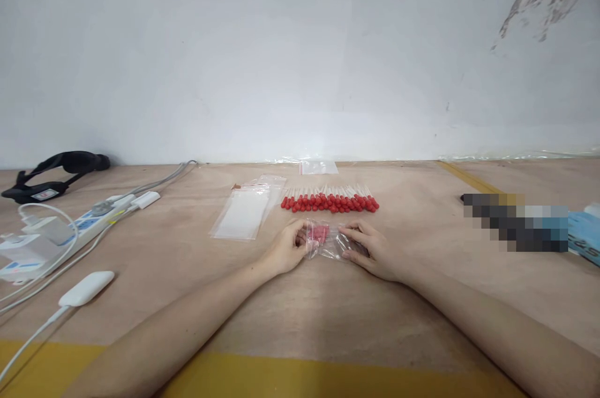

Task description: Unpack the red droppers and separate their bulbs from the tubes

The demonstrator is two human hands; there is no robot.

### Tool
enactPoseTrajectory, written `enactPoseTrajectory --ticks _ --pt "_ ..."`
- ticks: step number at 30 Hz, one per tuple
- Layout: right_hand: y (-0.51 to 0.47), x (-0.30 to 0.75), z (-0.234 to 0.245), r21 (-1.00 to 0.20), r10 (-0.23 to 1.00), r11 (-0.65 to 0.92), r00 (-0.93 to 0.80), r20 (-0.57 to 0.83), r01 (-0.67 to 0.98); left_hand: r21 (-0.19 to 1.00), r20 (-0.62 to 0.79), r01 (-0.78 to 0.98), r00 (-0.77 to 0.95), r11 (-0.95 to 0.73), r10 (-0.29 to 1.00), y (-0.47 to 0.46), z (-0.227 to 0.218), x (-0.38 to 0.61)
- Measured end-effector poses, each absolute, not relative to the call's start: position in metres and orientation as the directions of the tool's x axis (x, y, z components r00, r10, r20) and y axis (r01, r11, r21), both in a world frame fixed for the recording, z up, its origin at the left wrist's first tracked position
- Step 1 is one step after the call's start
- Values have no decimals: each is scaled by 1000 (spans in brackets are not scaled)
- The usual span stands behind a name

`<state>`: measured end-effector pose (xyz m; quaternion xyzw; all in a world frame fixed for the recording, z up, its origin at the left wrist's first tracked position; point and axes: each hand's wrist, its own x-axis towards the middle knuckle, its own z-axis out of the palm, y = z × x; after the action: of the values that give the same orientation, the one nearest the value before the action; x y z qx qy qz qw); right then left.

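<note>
A small clear plastic zip bag (pixel 334 248) lies between my hands, with red-headed pieces (pixel 319 234) inside its left part. My left hand (pixel 290 248) has its thumb and fingers closed on the bag's left end. At the other end, my right hand (pixel 370 251) grips the bag, index finger at the upper corner and thumb at the lower one. Just beyond the bag, a row of white sticks with red heads (pixel 330 201) lies side by side, heads toward me. To the left, several flat clear bags (pixel 241 213) are stacked and overlap.
Another clear bag (pixel 319 167) lies by the wall. On the left are a power strip (pixel 87 223) with chargers and cables, a white corded device (pixel 87 288) and a black strap (pixel 56 176). A pixelated dark object (pixel 515 223) and blue packaging (pixel 585 237) lie right.
</note>
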<state>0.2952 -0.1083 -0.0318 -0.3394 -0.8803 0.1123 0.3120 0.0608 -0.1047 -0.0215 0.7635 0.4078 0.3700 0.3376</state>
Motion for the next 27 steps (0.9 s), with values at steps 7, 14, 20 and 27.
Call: enactPoseTrajectory --ticks 7,14,20,27 --pt "-109 295 -31 -424 673 740 -565 478 522 812 310 393 336 -431 890 -101 -24 51" --pt "-110 295 -31 -427 681 732 -557 475 531 835 300 344 370 -430 879 -97 -9 32" --pt "-109 294 -31 -429 680 734 -557 477 527 893 176 343 333 -293 926 -87 -12 32" --pt "-110 294 -30 -433 682 732 -558 473 527 854 239 392 288 -342 927 -88 -14 36"
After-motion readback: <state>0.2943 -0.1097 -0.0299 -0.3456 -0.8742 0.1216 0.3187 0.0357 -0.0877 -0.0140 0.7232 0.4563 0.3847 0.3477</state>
